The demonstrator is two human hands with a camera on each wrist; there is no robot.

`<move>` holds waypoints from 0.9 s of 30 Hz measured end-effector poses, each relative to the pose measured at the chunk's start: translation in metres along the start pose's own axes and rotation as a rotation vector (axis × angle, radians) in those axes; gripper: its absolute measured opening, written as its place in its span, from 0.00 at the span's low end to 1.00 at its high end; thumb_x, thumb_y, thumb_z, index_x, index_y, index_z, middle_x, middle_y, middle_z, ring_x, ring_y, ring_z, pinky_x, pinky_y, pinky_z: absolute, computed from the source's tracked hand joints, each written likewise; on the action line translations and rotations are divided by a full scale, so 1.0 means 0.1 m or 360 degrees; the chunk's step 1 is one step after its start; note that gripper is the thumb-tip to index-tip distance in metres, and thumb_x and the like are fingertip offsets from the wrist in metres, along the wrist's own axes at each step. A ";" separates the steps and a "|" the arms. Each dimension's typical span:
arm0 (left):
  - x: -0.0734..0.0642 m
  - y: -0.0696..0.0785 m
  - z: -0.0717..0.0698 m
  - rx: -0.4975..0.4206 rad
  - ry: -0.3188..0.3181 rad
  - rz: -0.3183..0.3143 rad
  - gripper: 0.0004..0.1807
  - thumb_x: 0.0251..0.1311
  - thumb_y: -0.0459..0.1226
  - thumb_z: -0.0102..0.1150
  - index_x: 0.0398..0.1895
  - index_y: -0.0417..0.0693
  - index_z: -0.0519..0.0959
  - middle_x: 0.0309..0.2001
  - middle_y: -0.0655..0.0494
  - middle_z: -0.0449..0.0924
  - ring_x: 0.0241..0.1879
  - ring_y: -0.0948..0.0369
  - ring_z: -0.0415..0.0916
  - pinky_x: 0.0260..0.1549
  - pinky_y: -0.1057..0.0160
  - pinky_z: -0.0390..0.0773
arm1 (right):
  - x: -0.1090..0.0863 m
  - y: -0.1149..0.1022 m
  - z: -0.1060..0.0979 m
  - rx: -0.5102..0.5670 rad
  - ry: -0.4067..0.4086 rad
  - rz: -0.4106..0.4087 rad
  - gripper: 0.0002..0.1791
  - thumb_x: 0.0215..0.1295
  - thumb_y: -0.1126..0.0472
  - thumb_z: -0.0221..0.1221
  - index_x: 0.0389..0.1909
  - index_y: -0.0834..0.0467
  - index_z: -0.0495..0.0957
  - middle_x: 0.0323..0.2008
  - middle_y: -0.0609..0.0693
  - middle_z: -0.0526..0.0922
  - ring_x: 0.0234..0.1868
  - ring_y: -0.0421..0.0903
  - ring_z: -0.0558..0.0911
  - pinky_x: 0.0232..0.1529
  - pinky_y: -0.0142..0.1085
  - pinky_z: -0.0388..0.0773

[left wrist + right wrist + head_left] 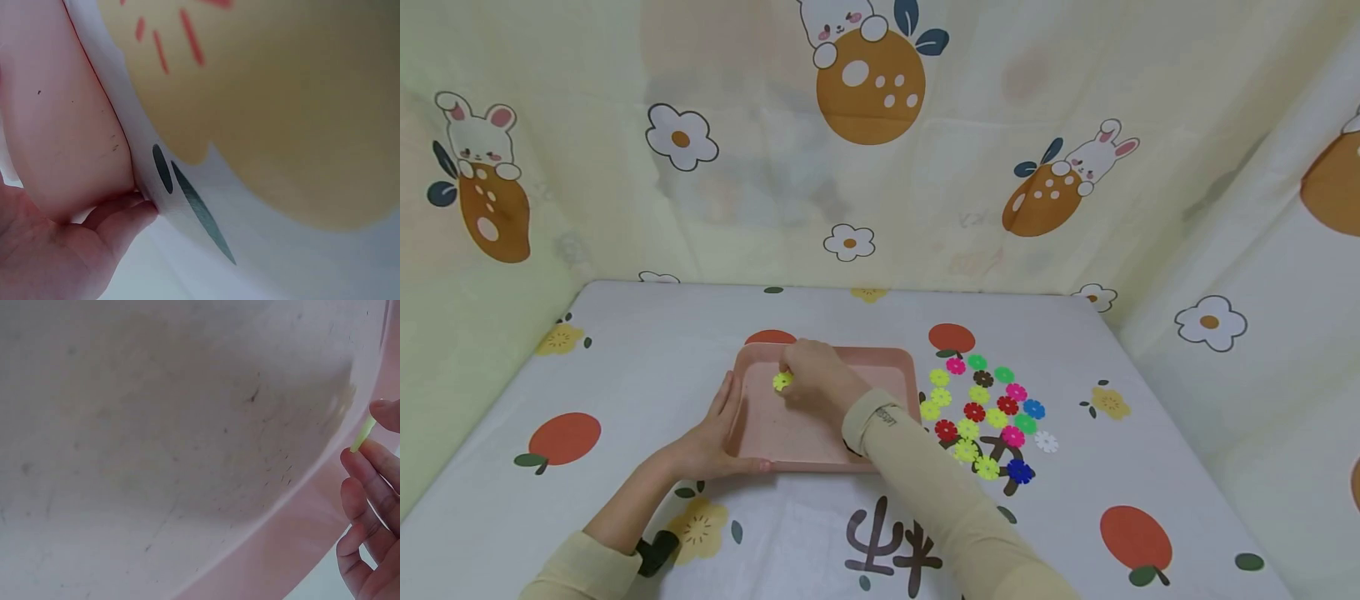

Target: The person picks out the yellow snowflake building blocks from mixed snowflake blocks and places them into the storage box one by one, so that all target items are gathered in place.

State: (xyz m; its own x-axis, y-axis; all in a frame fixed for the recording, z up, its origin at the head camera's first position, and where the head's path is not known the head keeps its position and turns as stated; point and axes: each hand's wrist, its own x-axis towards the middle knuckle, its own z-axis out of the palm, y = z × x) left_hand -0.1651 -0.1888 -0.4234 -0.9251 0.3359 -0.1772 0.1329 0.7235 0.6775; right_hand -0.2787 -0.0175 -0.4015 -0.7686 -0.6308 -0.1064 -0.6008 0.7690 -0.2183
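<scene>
A yellow flower-shaped plastic piece (782, 381) is pinched between the thumb and fingers of my right hand (820, 379), over the left part of a pink tray (782, 429). From the right wrist, that thin piece (363, 435) appears edge-on at the fingertips, near the tray's rim. My left hand (715, 442) rests against the tray's near left corner, fingers extended along the left side and thumb along the front edge. In the left wrist view, the left hand (81, 250) touches the tray's outer wall (75, 125).
Right of the tray lie many loose flower-shaped pieces in several colours, among them a dark blue piece (1019, 472) and a white piece (1047, 442). A patterned cloth (647, 358) covers the table. A printed curtain (760, 192) hangs behind it.
</scene>
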 end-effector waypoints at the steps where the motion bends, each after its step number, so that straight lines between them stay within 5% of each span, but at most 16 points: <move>1: 0.00 0.00 0.00 -0.0002 -0.0004 -0.0001 0.72 0.38 0.59 0.68 0.69 0.44 0.22 0.69 0.42 0.16 0.67 0.37 0.33 0.57 0.37 0.52 | 0.01 0.00 0.00 0.0018 -0.0011 0.0014 0.07 0.53 0.57 0.63 0.31 0.55 0.81 0.26 0.43 0.75 0.29 0.41 0.72 0.32 0.29 0.69; 7: 0.00 0.01 -0.01 0.0021 0.0009 0.0018 0.72 0.39 0.59 0.68 0.69 0.43 0.22 0.69 0.40 0.17 0.67 0.37 0.33 0.57 0.37 0.52 | 0.05 -0.03 0.02 0.0090 -0.0034 0.0062 0.04 0.52 0.59 0.64 0.24 0.54 0.79 0.20 0.44 0.72 0.26 0.40 0.70 0.28 0.29 0.68; 18: 0.00 0.02 -0.01 0.0037 0.0009 0.0008 0.72 0.38 0.60 0.68 0.69 0.42 0.24 0.69 0.40 0.18 0.67 0.37 0.33 0.57 0.37 0.53 | 0.13 -0.08 0.06 -0.0078 -0.0075 0.0061 0.08 0.52 0.54 0.65 0.27 0.53 0.80 0.23 0.43 0.75 0.28 0.41 0.71 0.32 0.30 0.68; 27: 0.00 0.02 -0.01 0.0040 0.0005 -0.0007 0.72 0.38 0.60 0.67 0.69 0.42 0.24 0.69 0.40 0.17 0.67 0.37 0.33 0.56 0.36 0.53 | 0.12 -0.07 0.09 -0.0127 -0.0066 0.0089 0.11 0.48 0.54 0.68 0.19 0.52 0.76 0.16 0.42 0.71 0.24 0.40 0.70 0.28 0.29 0.68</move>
State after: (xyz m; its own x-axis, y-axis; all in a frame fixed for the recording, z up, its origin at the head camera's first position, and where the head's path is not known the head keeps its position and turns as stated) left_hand -0.1656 -0.1882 -0.4213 -0.9267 0.3311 -0.1779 0.1379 0.7398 0.6586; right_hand -0.2824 -0.0313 -0.4096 -0.7927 -0.5892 -0.1564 -0.5742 0.8078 -0.1333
